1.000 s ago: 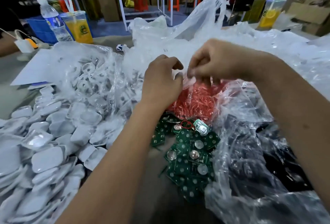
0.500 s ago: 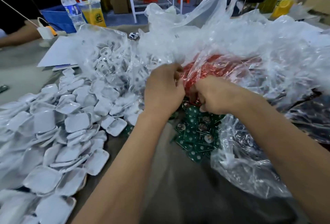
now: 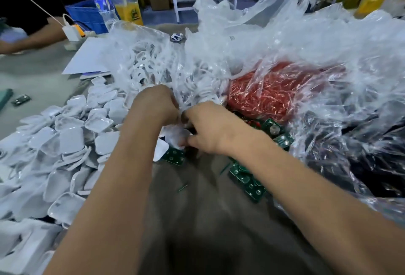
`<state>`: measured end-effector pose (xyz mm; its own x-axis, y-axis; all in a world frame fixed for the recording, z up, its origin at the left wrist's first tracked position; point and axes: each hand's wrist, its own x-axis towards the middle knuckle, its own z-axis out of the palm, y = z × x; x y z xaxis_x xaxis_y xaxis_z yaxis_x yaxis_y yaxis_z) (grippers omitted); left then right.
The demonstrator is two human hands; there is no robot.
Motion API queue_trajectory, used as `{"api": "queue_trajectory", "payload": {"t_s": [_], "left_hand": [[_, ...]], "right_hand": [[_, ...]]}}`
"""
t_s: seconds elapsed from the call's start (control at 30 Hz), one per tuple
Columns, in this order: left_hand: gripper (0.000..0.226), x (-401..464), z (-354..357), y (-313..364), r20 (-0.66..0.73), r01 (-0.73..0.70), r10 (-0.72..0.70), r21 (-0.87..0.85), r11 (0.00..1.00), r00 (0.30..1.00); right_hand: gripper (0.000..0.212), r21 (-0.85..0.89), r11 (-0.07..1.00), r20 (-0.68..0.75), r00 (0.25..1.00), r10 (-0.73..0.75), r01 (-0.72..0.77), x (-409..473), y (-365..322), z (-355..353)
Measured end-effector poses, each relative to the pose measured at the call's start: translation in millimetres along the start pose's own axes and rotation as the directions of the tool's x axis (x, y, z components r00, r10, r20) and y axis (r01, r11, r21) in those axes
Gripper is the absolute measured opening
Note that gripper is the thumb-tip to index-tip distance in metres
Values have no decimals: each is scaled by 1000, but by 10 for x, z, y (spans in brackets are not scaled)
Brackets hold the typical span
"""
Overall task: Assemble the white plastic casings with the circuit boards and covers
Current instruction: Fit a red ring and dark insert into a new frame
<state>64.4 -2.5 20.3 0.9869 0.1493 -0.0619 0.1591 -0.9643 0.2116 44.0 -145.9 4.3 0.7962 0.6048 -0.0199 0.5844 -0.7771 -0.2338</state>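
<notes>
The white casings (image 3: 65,143) lie in a loose heap on the left half of the table (image 3: 208,220), spreading from the near-left corner up to the left hand. The green circuit boards (image 3: 247,178) sit in a smaller cluster right of centre, partly under the right forearm, with 1 board (image 3: 175,156) just below the hands and a few more (image 3: 278,132) at the edge of the red bag.

Both hands meet at the middle of the table. The left hand (image 3: 153,108) has its fingers curled into the crumpled clear plastic (image 3: 182,99) of a bag, gripping it. The right hand (image 3: 210,130) is curled too, its fingers closed on a blurred white piece (image 3: 177,139) that touches the plastic; whether that piece is a casing or bag film cannot be told.

Behind the hands, a clear bag of white ring-like parts (image 3: 146,64) stands to the left, and a bag of red wire pieces (image 3: 269,92) to the right. A large mass of clear film (image 3: 328,40) crowds the whole right side, with a dark bag (image 3: 361,154) under it.

The bare grey tabletop runs between the 2 forearms toward the near edge. At far left are a sheet of paper (image 3: 87,60), a water bottle (image 3: 100,0), a cup of orange drink (image 3: 129,7) and another person's arm (image 3: 28,40).
</notes>
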Motion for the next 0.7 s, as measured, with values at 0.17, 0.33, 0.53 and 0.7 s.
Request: {"api": "queue_trajectory", "payload": {"t_s": [0.17, 0.33, 0.53, 0.7], "left_hand": [[22, 4, -21, -46, -35, 43, -44, -45, 998, 998], [21, -25, -26, -151, -216, 79, -123, -205, 976, 969], [8, -32, -86, -9, -549, -225, -36, -401, 888, 835], [9, -92, -93, 207, -775, -538, 112, -319, 780, 622]], "right_hand": [[57, 72, 994, -65, 994, 85, -80, 118, -118, 172], [45, 186, 974, -25, 991, 133, -126, 112, -38, 106], [40, 577, 785, 92, 973, 212, -225, -52, 296, -54], [29, 820, 535, 89, 969, 231, -203, -234, 691, -174]]}}
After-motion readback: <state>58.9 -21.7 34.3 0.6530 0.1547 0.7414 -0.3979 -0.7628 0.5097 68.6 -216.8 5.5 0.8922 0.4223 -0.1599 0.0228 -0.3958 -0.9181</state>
